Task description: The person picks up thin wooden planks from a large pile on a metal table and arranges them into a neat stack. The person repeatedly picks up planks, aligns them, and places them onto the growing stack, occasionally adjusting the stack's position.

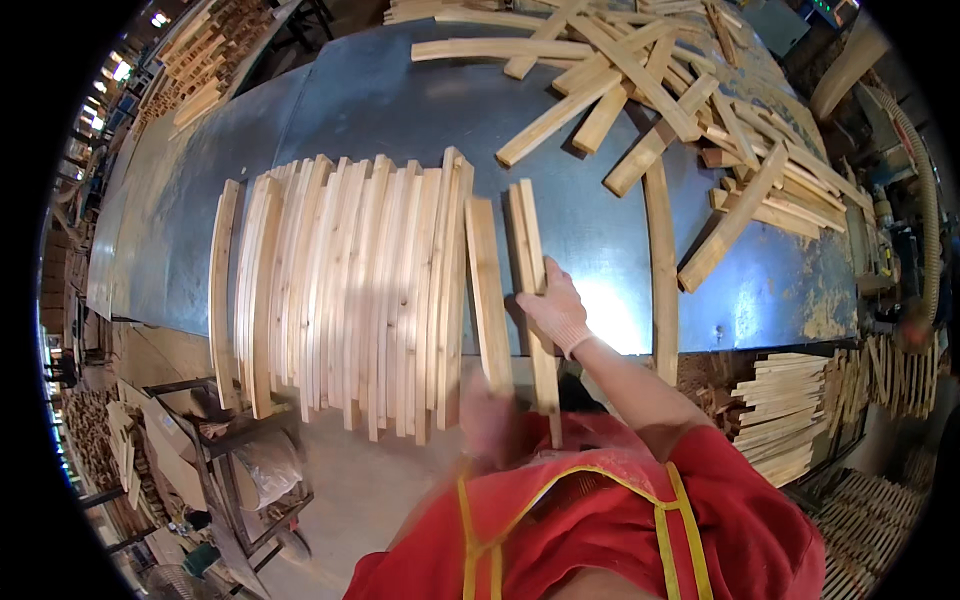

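Fingers-wise, gripping a wood strip [530, 245] mid-frame with the right hand [560, 308], probably to steady it; can't tell for the blurred left hand [488, 420], lower centre.

Pale tan wood strips [345, 290]; blue-grey table [370, 115].

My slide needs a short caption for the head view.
Right hand holding wood, left hand blurred, beside a row of wooden strips on a shiny table.
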Available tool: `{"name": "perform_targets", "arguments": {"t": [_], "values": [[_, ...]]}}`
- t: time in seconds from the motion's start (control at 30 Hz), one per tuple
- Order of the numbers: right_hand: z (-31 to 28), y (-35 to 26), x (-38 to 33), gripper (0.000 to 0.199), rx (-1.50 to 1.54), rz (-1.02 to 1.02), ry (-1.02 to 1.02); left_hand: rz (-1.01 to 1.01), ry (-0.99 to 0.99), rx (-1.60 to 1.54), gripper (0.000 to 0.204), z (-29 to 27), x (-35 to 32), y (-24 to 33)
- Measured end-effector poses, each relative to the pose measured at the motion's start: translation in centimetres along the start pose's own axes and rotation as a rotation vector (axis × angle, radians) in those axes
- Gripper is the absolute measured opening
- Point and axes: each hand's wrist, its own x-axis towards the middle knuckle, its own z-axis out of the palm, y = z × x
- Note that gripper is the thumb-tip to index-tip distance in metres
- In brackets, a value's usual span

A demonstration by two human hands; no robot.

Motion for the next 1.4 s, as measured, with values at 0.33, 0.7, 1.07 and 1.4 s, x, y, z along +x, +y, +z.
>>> {"name": "perform_targets", "arguments": {"t": [0.33, 0.7, 1.07, 1.4], "values": [[-8.8, -1.8, 13.5, 0.049, 0.079, -0.482, 0.504, 0.403, 0.402, 1.059, 0.087, -0.4, 3.6, 5.0], [-22.4, 10.0, 27.4, 0.047, 0.966, -0.278, 0.405, 0.573, 0.51, 1.051, 0.08, 1.0, 4.7, 5.4], [-12.3, 14.3, 4.7, 0.078, -0.498, -0.022, 0.528, 0.332, -0.043, 1.081, 0.08, 8.4, 2.8, 9.5], [0.7, 3.8, 1.1, 0.069, 0.202, -0.076, -0.037, 0.511, 0.095, 0.621, 0.072, 2.1, 3.1, 5.6]]}}
